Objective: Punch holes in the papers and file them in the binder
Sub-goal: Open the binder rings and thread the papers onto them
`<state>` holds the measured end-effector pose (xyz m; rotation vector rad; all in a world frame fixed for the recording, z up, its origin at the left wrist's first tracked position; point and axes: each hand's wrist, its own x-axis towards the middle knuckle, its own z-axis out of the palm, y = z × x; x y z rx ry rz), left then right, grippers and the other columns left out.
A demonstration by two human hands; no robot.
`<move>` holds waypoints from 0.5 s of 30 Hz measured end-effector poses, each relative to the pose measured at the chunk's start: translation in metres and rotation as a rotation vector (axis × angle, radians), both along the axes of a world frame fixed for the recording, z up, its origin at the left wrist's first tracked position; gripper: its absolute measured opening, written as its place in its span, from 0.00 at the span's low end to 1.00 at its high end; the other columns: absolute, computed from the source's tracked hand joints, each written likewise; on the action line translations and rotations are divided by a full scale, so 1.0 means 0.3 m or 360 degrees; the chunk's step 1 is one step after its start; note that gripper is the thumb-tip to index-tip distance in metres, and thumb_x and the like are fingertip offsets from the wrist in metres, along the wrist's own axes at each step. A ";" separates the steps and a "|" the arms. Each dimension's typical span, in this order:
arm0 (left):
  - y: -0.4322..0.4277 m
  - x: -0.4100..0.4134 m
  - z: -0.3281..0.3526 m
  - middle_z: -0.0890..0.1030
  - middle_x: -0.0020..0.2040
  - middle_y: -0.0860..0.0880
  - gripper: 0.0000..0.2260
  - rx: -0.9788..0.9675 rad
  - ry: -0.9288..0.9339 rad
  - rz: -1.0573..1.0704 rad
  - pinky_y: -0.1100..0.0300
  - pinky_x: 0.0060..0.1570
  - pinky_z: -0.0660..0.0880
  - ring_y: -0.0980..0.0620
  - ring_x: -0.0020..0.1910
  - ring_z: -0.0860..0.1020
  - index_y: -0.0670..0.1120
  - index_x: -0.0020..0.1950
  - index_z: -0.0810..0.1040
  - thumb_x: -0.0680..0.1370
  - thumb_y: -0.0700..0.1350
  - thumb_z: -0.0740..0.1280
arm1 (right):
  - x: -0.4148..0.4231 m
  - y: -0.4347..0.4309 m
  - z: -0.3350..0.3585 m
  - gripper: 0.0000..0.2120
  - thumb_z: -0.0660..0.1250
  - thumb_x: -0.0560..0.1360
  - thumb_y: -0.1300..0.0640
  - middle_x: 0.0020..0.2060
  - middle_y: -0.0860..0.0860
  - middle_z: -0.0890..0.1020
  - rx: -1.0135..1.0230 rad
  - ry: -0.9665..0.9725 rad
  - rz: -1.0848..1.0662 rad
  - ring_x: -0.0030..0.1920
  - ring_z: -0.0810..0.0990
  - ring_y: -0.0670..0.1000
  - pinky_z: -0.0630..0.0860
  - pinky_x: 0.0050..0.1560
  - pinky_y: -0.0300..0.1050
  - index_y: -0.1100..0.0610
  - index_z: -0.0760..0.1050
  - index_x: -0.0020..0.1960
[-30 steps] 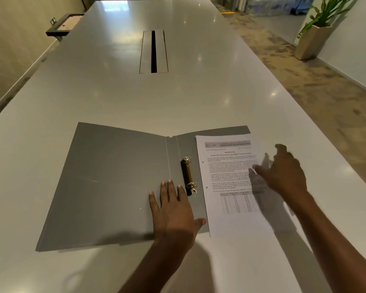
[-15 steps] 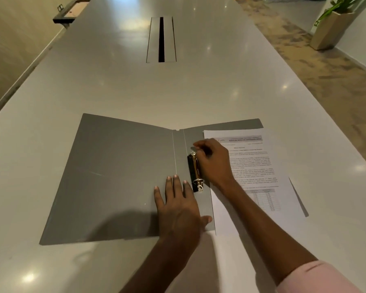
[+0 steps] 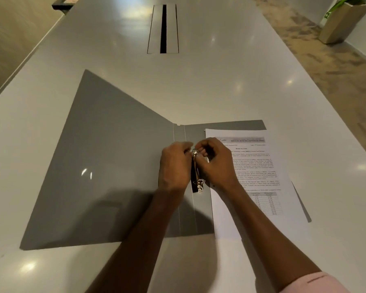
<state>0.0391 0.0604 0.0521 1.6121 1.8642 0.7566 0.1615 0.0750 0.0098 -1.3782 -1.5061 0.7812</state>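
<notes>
Together, left hand [image 3: 173,166] and right hand [image 3: 216,163] pinch the binder's [image 3: 106,166] upper ring [image 3: 194,153]; papers [image 3: 260,176] lie just right.

Single head-worn view, wide-angle, angled forward and down — close over table [image 3: 220,85], binder [image 3: 106,166] centred, arms entering from below

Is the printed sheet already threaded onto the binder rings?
No: the printed sheet lies beside the ring mechanism, while both the left hand and right hand work the upper ring.
</notes>
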 end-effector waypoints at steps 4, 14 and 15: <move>0.014 -0.020 -0.043 0.88 0.46 0.47 0.08 0.0111 -0.0007 -0.0054 0.63 0.46 0.82 0.52 0.41 0.85 0.46 0.57 0.89 0.83 0.44 0.70 | 0.012 0.001 -0.009 0.04 0.72 0.73 0.66 0.40 0.52 0.82 -0.0001 0.0035 0.0016 0.41 0.81 0.53 0.82 0.45 0.54 0.58 0.81 0.45; 0.021 -0.045 -0.121 0.86 0.40 0.48 0.08 0.0370 0.0320 -0.0167 0.61 0.38 0.77 0.51 0.36 0.82 0.46 0.49 0.88 0.83 0.42 0.69 | 0.015 0.013 -0.023 0.06 0.75 0.73 0.66 0.36 0.54 0.80 0.0019 0.0008 -0.0039 0.37 0.79 0.54 0.79 0.40 0.54 0.59 0.79 0.41; 0.020 -0.045 -0.126 0.86 0.40 0.48 0.07 0.0373 0.0311 -0.0158 0.67 0.37 0.72 0.52 0.36 0.80 0.46 0.49 0.88 0.83 0.42 0.69 | 0.014 0.014 -0.023 0.06 0.76 0.73 0.65 0.36 0.53 0.80 0.0016 0.0003 -0.0041 0.37 0.79 0.54 0.79 0.40 0.52 0.59 0.79 0.41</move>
